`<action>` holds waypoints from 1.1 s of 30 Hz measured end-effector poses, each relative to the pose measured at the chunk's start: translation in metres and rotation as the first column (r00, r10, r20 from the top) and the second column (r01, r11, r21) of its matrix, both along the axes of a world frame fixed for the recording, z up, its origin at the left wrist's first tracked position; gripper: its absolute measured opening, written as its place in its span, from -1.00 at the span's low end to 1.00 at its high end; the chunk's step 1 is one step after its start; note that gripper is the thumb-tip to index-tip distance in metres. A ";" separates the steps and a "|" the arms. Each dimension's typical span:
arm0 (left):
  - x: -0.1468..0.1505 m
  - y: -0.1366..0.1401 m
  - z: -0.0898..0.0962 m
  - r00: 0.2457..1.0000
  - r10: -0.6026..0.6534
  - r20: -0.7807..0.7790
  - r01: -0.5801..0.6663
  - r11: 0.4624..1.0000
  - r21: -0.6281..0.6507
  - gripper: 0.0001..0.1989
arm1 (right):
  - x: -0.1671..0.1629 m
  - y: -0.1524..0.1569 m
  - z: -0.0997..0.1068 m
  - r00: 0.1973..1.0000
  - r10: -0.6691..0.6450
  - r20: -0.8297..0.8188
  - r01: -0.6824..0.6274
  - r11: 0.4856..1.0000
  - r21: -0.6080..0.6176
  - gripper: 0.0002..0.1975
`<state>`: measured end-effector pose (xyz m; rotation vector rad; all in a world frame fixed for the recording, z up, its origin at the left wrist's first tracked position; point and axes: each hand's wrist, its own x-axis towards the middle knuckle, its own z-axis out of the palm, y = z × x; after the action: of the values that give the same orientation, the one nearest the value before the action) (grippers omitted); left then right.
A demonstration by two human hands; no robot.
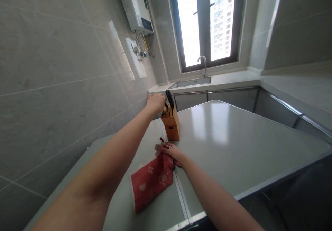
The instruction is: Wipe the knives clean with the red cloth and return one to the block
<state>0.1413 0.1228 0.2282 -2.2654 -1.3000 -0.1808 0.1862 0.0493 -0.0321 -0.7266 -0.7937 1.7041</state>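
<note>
My left hand (156, 103) is at the top of a wooden knife block (172, 129), its fingers closed around a black-handled knife (166, 105). The lower part of that knife is hidden by the hand and the block. Beside it, another black handle (169, 99) stands up out of the block, tilted slightly. My right hand (175, 154) pinches a bunched corner of a red cloth (149, 182) with pale heart and star patterns, just in front of the block. The rest of the cloth hangs and spreads over the left side of the table.
A grey folding table (220, 155) with a metal centre seam carries the block. Behind it are a white counter (233, 76), a sink (193, 82) and a tap (204, 65) below a window. A water heater (136, 8) hangs on the tiled wall at left.
</note>
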 end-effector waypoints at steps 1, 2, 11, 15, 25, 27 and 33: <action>0.001 -0.001 0.000 1.000 0.003 0.028 -0.002 1.000 -0.010 -0.67 | 0.000 0.000 0.001 1.000 -0.002 -0.001 0.002 1.000 -0.003 -0.35; 0.002 -0.001 0.000 0.998 0.006 0.063 -0.004 1.000 -0.028 -0.63 | 0.000 -0.001 0.002 1.000 -0.003 0.000 0.003 1.000 -0.003 -0.35; 0.013 0.027 -0.003 0.882 0.062 0.468 0.016 0.987 -0.162 -0.52 | 0.000 -0.005 0.005 0.999 0.012 0.040 -0.013 1.000 0.025 -0.44; 0.019 0.030 -0.002 0.879 0.077 0.470 0.016 0.981 -0.191 -0.52 | 0.001 -0.006 0.007 0.999 0.017 0.043 -0.018 1.000 0.019 -0.39; 0.027 0.022 -0.002 0.818 0.087 0.569 -0.077 0.996 -0.042 -0.60 | 0.000 -0.003 0.004 0.997 -0.004 0.071 0.002 1.000 0.029 -0.38; 0.027 0.022 0.005 0.783 0.028 0.621 -0.053 0.998 0.022 -0.62 | 0.000 -0.002 0.002 0.997 0.000 0.072 -0.003 0.999 0.044 -0.40; 0.024 0.030 0.045 0.510 -0.224 0.830 0.164 0.973 0.162 -0.72 | 0.000 -0.004 0.002 0.993 0.000 0.119 -0.007 0.998 0.056 -0.45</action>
<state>0.1651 0.1532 0.2731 -2.3044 -1.3901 -1.5736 0.1861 0.0458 -0.0296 -0.7935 -0.9225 1.6468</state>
